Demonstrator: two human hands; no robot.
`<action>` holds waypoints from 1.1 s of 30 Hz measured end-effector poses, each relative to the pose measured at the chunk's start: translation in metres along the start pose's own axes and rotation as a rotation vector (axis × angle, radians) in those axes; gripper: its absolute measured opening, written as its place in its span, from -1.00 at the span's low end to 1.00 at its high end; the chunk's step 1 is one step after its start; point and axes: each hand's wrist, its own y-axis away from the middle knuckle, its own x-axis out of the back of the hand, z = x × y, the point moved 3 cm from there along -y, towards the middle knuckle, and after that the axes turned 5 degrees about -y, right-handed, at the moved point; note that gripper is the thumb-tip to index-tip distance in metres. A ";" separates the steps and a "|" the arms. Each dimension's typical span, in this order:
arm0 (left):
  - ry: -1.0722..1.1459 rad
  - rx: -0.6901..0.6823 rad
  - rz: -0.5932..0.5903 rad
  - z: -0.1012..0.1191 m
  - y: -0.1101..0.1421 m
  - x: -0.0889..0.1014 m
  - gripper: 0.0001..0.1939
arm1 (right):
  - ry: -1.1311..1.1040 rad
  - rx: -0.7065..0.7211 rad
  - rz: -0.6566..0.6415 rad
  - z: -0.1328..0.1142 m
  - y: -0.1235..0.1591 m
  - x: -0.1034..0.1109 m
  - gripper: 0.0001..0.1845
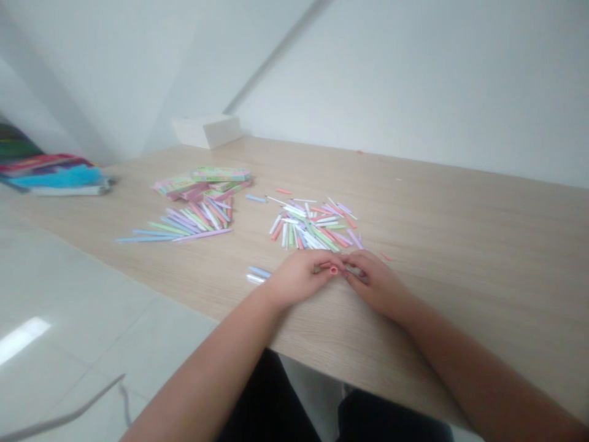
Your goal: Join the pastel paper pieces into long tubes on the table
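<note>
My left hand [301, 275] is closed round a coral-red hollow tube [334, 270], its open end facing me. Fingertips of my right hand [375, 281] are pinched together right beside it, against the left fingers; whatever they hold is too blurred to make out. Just beyond both hands lies a loose heap of short coloured tubes and thin white sticks [313, 227], in white, green, red and lilac. Close to my left wrist rest a blue tube [260, 271] and a clear or white piece [254, 279].
Longer pastel pen-like sticks [196, 221] lie piled to the left, before several pink-and-green boxes [207, 179]. A white box [209, 131] stands at the wall. Blue and red packages [59, 175] sit at the far left. The wooden table [483, 245] ends near my lap.
</note>
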 end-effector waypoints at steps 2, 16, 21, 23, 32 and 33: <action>0.081 0.051 0.022 -0.002 -0.001 -0.002 -0.85 | 0.005 0.015 0.005 0.000 0.000 0.000 -0.74; 0.617 0.199 0.171 -0.008 -0.006 0.003 -0.22 | -0.012 0.110 0.001 -0.021 0.004 0.000 -0.73; 0.569 0.197 0.159 -0.009 -0.005 0.003 -0.25 | -0.030 0.081 -0.001 -0.021 0.004 -0.001 -0.73; 0.453 0.161 0.180 -0.009 -0.005 0.004 -0.32 | -0.041 0.080 0.001 -0.021 0.004 -0.001 -0.71; -0.040 0.026 0.333 -0.010 -0.001 0.009 -0.65 | -0.079 0.046 -0.034 -0.023 0.003 -0.001 -0.66; -0.071 0.037 0.312 -0.010 -0.001 0.008 -0.69 | -0.079 0.039 -0.038 -0.023 0.003 0.000 -0.66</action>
